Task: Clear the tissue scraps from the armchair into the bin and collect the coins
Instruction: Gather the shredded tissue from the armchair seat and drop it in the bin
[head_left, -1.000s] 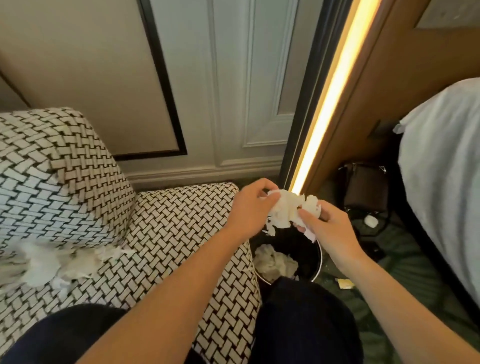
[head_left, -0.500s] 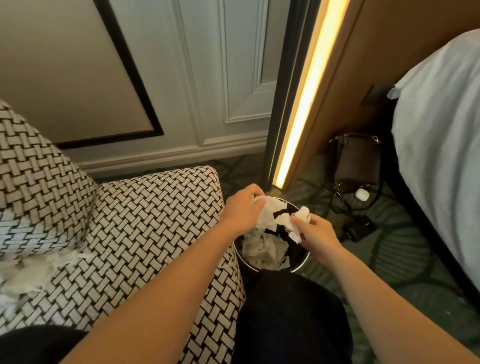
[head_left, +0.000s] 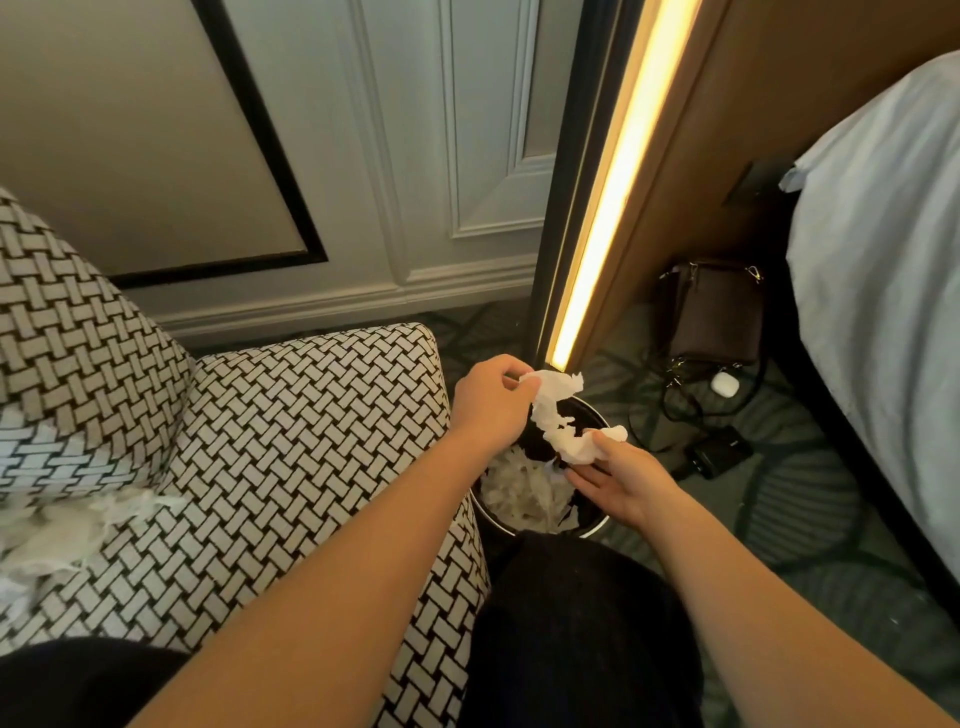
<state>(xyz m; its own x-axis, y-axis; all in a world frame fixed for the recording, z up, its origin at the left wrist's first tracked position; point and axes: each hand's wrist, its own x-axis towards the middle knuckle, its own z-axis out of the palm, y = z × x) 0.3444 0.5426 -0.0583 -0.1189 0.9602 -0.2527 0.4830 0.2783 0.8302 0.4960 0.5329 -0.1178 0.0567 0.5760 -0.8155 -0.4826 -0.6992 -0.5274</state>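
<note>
Both hands hold one torn white tissue scrap (head_left: 555, 415) stretched over the round black bin (head_left: 595, 529). My left hand (head_left: 491, 402) pinches its upper end; my right hand (head_left: 618, 475) grips its lower end with the thumb, fingers spread beneath. The bin stands on the floor just right of the black-and-white woven armchair (head_left: 291, 441) and holds more crumpled tissue (head_left: 519, 493). A pile of tissue scraps (head_left: 62, 530) lies on the seat at the far left. No coins are visible.
A lit vertical light strip (head_left: 613, 192) and wood panel rise behind the bin. A brown bag (head_left: 714, 312), cables, a white earbud case (head_left: 725, 383) and a black charger (head_left: 719, 453) lie on the carpet. The bed (head_left: 883, 291) fills the right side. My dark-clad knee is below the bin.
The hands have dropped closer to the bin and moved apart, pulling the bunched tissue out into a long strip. The view tilted down and to the right.
</note>
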